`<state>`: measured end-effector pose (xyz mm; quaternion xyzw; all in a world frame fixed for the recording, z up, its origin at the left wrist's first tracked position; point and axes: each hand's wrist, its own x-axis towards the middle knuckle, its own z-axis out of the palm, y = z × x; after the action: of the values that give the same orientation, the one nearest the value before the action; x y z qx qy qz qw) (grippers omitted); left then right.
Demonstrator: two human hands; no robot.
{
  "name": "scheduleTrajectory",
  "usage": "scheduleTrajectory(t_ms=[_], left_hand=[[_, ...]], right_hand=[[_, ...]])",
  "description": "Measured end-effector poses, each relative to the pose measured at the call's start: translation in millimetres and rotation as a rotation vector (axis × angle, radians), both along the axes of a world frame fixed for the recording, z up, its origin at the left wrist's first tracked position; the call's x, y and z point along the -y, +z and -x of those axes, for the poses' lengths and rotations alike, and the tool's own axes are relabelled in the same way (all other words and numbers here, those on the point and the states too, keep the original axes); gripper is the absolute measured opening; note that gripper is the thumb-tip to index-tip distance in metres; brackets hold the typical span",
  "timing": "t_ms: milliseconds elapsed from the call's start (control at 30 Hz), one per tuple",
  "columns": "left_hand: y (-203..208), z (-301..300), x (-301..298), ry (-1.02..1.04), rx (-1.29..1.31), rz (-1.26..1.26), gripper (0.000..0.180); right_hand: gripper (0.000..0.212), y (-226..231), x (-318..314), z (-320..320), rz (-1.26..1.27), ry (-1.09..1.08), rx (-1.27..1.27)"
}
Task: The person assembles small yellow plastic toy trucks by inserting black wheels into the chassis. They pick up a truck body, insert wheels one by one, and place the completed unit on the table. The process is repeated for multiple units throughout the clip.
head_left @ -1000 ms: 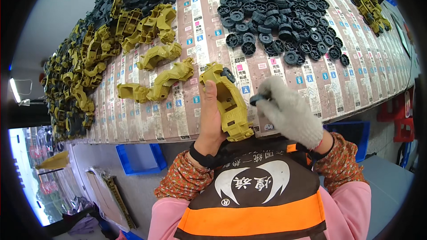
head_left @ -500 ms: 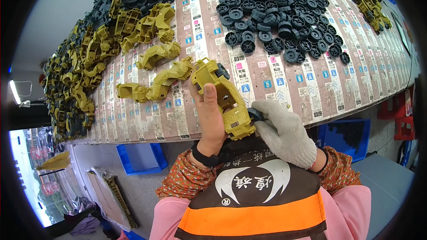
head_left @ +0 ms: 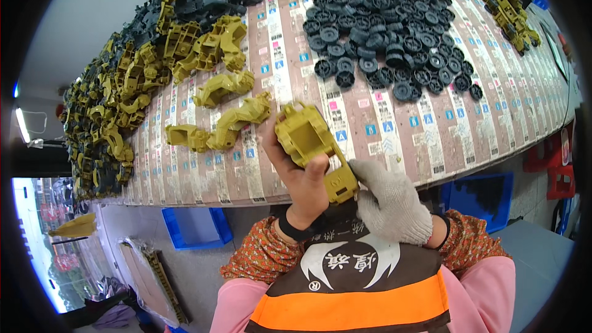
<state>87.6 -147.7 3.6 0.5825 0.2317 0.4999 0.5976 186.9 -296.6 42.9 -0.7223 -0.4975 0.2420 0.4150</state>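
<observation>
Head view: yellow vehicle body (head_left: 322,145), long axis 11-to-5 o'clock, boxlike end (head_left: 303,134) toward 11; left hand (head_left: 303,190) gripping it; right hand (head_left: 393,205) at 4 o'clock, grip unclear.

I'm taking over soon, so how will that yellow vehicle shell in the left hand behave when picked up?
The yellow vehicle shell is probably stiff: its walls stand unbent in the left hand. It's likely light for its size, being visibly hollow.

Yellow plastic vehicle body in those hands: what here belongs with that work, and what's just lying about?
In the work, seemingly:
yellow plastic vehicle body, in the bare left fingers, white-gloved right fingers at its edge;
piled round black plastic wheels;
loose yellow plastic bodies.

Apparently unrelated:
blue rectangular plastic bin;
red plastic stool.
</observation>
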Motion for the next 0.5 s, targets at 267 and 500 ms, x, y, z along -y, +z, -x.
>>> scheduleTrajectory(t_ms=[267,500], left_hand=[[-5.9,-3.9,1.2,-0.005,0.102,-0.183,0.097],[29.3,-23.2,-45.9,-0.186,0.048,0.245,0.085]], right_hand=[[0.051,24.3,-25.6,-19.6,0.132,0.065,-0.086],[0.08,47.2,-73.0,-46.0,0.137,0.066,0.051]])
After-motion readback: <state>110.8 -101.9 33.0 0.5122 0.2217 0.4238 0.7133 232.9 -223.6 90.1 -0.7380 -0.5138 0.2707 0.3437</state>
